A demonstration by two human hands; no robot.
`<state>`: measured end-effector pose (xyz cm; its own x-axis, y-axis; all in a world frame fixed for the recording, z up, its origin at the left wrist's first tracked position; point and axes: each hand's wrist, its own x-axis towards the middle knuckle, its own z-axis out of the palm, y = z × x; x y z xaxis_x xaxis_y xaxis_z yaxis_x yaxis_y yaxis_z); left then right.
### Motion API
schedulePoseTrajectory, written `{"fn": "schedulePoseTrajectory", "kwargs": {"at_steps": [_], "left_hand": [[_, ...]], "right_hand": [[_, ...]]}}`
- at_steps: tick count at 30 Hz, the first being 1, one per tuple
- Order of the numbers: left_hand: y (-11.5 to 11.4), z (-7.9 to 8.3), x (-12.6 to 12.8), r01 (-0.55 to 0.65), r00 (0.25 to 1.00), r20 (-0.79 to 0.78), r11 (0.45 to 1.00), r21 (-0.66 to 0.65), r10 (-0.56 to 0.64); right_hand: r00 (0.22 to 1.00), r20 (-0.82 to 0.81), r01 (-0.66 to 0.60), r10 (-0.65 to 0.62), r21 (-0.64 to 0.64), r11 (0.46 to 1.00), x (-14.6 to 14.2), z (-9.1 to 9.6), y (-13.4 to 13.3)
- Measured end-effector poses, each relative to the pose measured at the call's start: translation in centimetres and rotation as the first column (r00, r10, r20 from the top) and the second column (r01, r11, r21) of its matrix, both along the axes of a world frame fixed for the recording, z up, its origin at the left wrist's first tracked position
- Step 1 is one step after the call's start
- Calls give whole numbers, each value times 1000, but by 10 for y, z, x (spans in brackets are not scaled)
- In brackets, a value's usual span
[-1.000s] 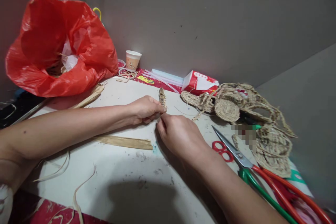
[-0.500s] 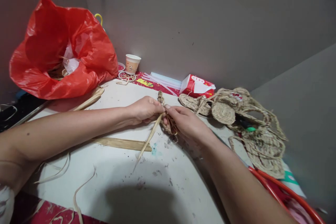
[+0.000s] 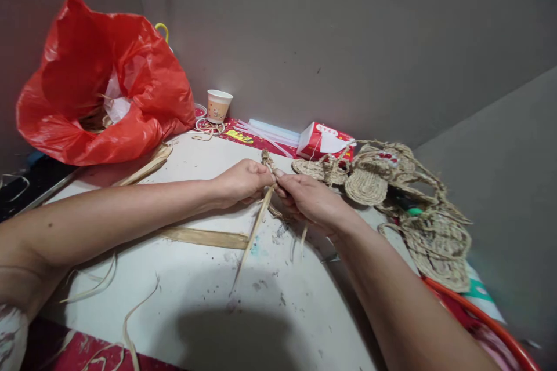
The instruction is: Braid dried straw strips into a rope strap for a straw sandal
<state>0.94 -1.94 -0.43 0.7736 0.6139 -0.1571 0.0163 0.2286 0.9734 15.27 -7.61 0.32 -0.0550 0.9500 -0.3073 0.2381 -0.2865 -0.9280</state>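
My left hand (image 3: 246, 181) and my right hand (image 3: 310, 196) meet above the white table, fingertips almost touching. Between them runs a braided straw cord (image 3: 267, 159), its knobbly end poking up past the fingers and another part showing below. My left fingers pinch at a dry straw strip (image 3: 256, 223) that hangs down toward the table. The right thumb and fingers are closed round the cord, with a thin strand dangling beneath that hand. Exactly where strip and cord join is hidden by the fingers. A flat, wide straw strip (image 3: 204, 236) lies just below my left forearm.
At the left stands an open red plastic bag (image 3: 161, 87) with straw inside. A paper cup (image 3: 219, 107), pale straws (image 3: 265, 138) and a red tissue pack (image 3: 310, 138) line the back edge. Woven straw pieces (image 3: 435, 243) pile up at right, above a red-rimmed basket (image 3: 500, 330).
My right hand has rolled over, its fingers now curled under. The hanging strip has swung slightly right, and a thin strand now shows below the right hand.
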Motion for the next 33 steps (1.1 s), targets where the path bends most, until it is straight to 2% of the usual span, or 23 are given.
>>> {"fn": "schedulePoseTrajectory", "kwargs": {"at_steps": [9,15,19,22,24,26,28,29,31,33], "left_hand": [[5,7,-4,121,993,5,983,-140,-121],[17,12,-10,167,971,-171,986,-25,-169],[29,25,-16,263,915,-323,965,21,-242],[40,39,-25,384,813,-523,911,152,-256],[47,49,-34,459,715,-681,842,284,-160],[50,57,-45,504,644,-765,755,419,-5],[45,63,-55,525,639,-764,676,517,88],[40,65,-60,532,656,-750,652,540,86],[22,65,-66,553,683,-730,639,535,19],[0,61,-68,584,677,-736,629,513,-29]], "right_hand": [[976,-217,-13,-6,-87,996,3,0,1],[935,-353,-59,25,-87,994,7,-6,4],[899,-438,-77,14,-127,989,9,-10,5],[889,-458,-77,1,-147,986,10,-11,7],[883,-470,-77,-6,-157,985,10,-11,7],[878,-478,-76,-11,-161,984,11,-11,8],[877,-480,-76,-14,-166,983,12,-12,8],[876,-482,-79,-12,-169,982,12,-12,8],[873,-487,-87,-9,-174,981,13,-13,8],[869,-495,-92,-8,-176,980,13,-14,8]]}}
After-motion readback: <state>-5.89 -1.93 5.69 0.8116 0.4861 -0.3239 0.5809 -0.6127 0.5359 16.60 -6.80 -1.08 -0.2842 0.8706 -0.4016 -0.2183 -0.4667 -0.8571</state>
